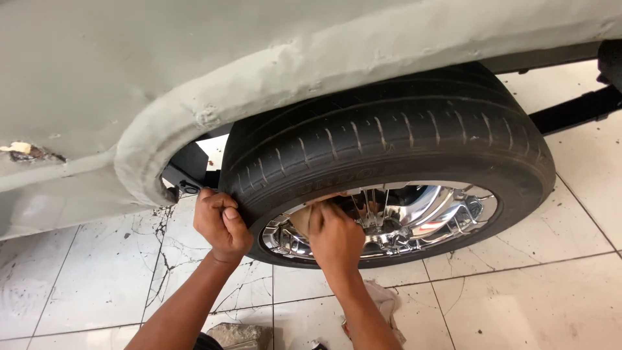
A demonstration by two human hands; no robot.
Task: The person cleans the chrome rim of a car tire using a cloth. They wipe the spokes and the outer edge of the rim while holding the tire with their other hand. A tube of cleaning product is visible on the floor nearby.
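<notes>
A black tyre (402, 136) on a shiny chrome wheel (427, 214) sits under a grey, filler-coated wheel arch (272, 71) of a car body. My left hand (221, 223) is closed on the tyre's left sidewall edge. My right hand (335, 236) presses a small tan piece, like a scrap of sandpaper (300, 219), against the chrome rim at its left part. Both forearms reach up from the bottom of the view.
The floor is white tile (531, 291), cracked and stained at the left (162, 259). A crumpled cloth (387, 304) lies under my right forearm and a grey lump (238, 335) lies at the bottom edge. Black underbody parts (576, 110) show at the right.
</notes>
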